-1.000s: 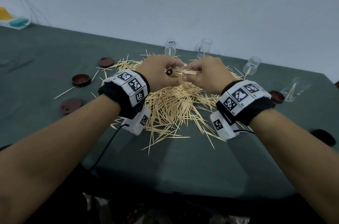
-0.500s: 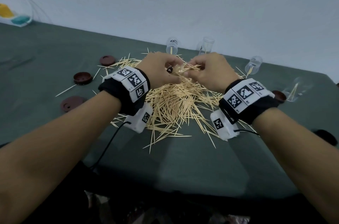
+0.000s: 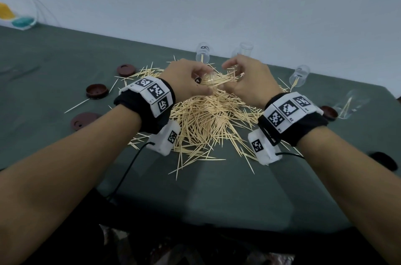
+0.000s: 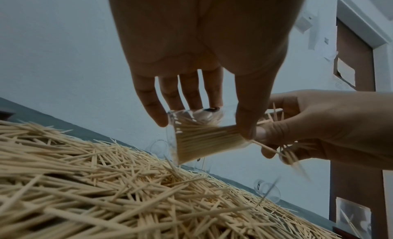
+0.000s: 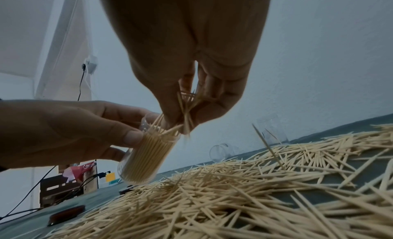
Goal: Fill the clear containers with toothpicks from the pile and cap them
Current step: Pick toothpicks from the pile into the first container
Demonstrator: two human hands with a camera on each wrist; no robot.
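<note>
Brown caps [image 3: 97, 90] are scattered near the left side of the green table [image 3: 54, 65], and one more cap [image 3: 329, 112] is seen toward the right edge. Three clear containers [image 3: 300, 76], each with a toothpick or two inside, are ranged along the far edge, the nearest of them partly hidden behind the hands; a fourth [image 3: 351, 103] is laid on its side near the right edge. A broad pile of toothpicks [image 3: 201, 119] is spread over the middle of the table.

Above the pile, a clear container [image 5: 146, 152] is gripped by the left hand [image 3: 186, 81], with fingers and thumb curled round its wall. It is tilted, mouth toward the right hand, and is packed nearly full with pale toothpicks set side by side. A loose bunch of toothpicks [image 5: 187, 108] is pinched in the right hand [image 3: 249, 82] at the container's mouth, the sticks crossed at odd angles, some already in the opening.
</note>
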